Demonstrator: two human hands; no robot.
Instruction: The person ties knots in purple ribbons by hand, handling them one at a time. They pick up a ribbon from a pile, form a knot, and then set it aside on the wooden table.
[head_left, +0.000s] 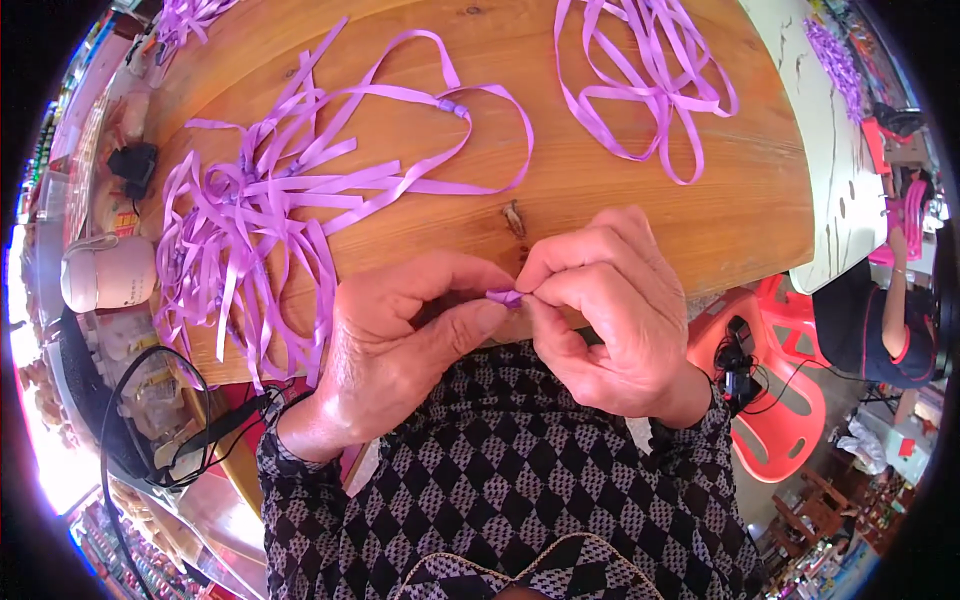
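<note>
Between the fingertips of both hands, just over the table's near edge, is a small folded piece of purple ribbon (506, 297). My left hand (410, 325) pinches it from one side with thumb and forefinger. From the other side my right hand (610, 315) grips its end, fingers curled and pressed together. Most of this ribbon is hidden by the fingers. To the left lies a tangled heap of purple ribbons (240, 190), some with wrapped or knotted spots. One ribbon loop (520, 130) reaches out from the heap toward the middle.
A second bunch of purple ribbon loops (655, 95) lies at the far right of the wooden table (450, 230). A pink rounded container (110, 272) and black cables (190, 440) are at the left. An orange-red plastic stool (780, 430) carries a dark charger. Another person's arm (895, 300) shows at far right.
</note>
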